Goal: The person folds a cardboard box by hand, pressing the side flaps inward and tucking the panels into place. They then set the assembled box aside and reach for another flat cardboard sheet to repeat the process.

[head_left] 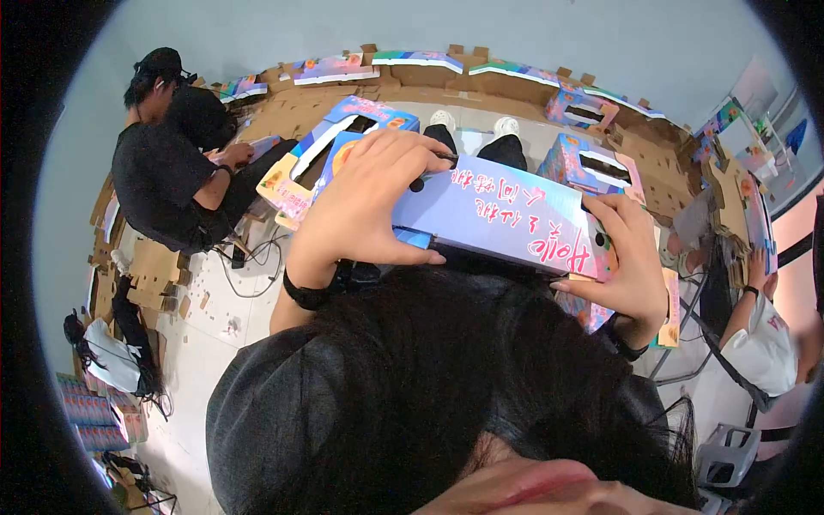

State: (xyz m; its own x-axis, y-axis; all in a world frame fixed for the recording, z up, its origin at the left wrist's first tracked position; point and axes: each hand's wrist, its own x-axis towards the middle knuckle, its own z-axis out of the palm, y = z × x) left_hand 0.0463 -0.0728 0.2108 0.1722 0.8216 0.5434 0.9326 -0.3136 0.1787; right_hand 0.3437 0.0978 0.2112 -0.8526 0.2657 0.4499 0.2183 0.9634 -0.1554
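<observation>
A lavender-blue printed cardboard box (498, 215) with red lettering lies tilted across the front of my chest. My left hand (365, 202) grips its left end, fingers over the top and thumb on the near side. At the other end, my right hand (622, 257) is wrapped round the corner, thumb at the near edge. Just beyond my left hand is a colourful box (292, 172) with a long dark opening, partly hidden by that hand. Past my right hand sits a similar box (562, 163) with a white-edged opening. The held box's underside is hidden.
Brown cardboard sheets (421, 96) and printed cartons line the wall. A person in black (163, 163) sits at left; another in a white top (764, 352) is at right, near a grey stool (728, 455). Cables (257, 287) lie on the floor. Stacked boxes (90, 412) stand lower left.
</observation>
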